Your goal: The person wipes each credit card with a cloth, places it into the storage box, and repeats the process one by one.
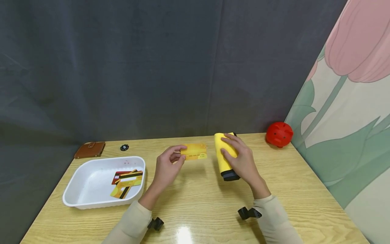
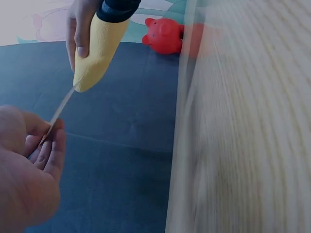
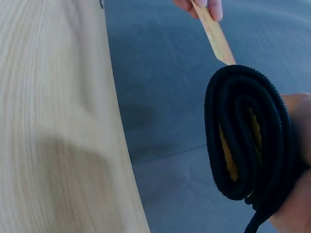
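Observation:
My left hand [image 1: 169,164] pinches a yellow bank card [image 1: 195,151] by its left edge, thumb on one side and fingers on the other. In the left wrist view the card [image 2: 63,106] appears almost edge-on. My right hand [image 1: 240,157] grips a rolled yellow cloth [image 1: 223,152] with black edging, held upright just right of the card. Seen from the right wrist, the end of the rolled cloth [image 3: 245,136] shows several dark layers with bits of yellow between them. The card's free end points toward the roll.
A white plastic tray [image 1: 85,203] on the left holds several yellow and red cards [image 1: 126,183]. Behind it lie a brown leather wallet [image 1: 90,150] and a small black poker chip [image 1: 124,147]. A red piggy bank [image 1: 279,134] stands at the table's back right, near the floral wall.

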The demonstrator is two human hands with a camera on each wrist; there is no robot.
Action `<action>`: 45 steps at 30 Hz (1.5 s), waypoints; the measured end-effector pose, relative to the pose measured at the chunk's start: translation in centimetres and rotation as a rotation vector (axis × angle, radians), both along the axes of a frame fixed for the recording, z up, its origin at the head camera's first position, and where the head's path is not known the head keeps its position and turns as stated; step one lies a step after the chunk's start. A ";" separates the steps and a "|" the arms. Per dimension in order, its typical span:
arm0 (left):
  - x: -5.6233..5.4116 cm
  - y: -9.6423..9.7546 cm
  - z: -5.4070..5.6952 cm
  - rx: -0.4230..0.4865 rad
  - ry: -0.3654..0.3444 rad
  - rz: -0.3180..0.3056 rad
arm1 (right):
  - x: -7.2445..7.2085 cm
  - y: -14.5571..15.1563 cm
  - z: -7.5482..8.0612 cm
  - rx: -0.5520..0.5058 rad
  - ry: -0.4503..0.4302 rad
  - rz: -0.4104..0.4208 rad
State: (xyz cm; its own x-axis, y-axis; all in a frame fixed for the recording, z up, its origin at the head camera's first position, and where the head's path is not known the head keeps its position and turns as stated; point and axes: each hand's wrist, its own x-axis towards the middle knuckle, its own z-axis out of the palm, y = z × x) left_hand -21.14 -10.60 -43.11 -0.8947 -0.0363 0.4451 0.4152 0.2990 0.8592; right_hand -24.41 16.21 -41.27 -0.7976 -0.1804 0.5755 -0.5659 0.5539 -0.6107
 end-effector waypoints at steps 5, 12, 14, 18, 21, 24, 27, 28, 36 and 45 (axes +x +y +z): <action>0.0 -0.1 0.1 0.023 -0.006 -0.027 | 0.0 0.4 0.1 -0.026 0.005 0.001; 0.2 -0.3 0.2 0.031 0.000 -0.099 | -0.1 0.7 0.0 -0.040 0.013 -0.007; 0.3 -0.3 0.2 0.026 0.005 -0.117 | -0.2 0.8 0.0 -0.043 0.011 -0.007; 0.2 -0.4 0.3 0.007 -0.010 -0.089 | -0.2 1.0 0.0 -0.052 0.007 0.000; 0.0 -0.4 0.2 0.029 -0.047 -0.048 | -0.2 1.0 0.1 -0.057 0.005 0.002; -0.1 -0.5 0.1 0.061 -0.073 -0.021 | -0.2 1.1 0.1 -0.061 0.003 0.002; -0.2 -0.7 0.2 0.092 -0.069 -0.019 | -0.2 1.1 0.2 -0.064 -0.001 0.002; -0.2 -0.8 0.2 0.098 -0.068 -0.014 | -0.2 1.1 0.3 -0.065 -0.002 0.003; -0.3 -0.9 0.7 0.166 -0.126 0.019 | -0.2 1.2 0.3 -0.064 -0.010 0.002; -0.4 -1.4 0.9 0.056 -0.081 0.106 | -0.4 1.3 0.3 -0.058 -0.016 0.000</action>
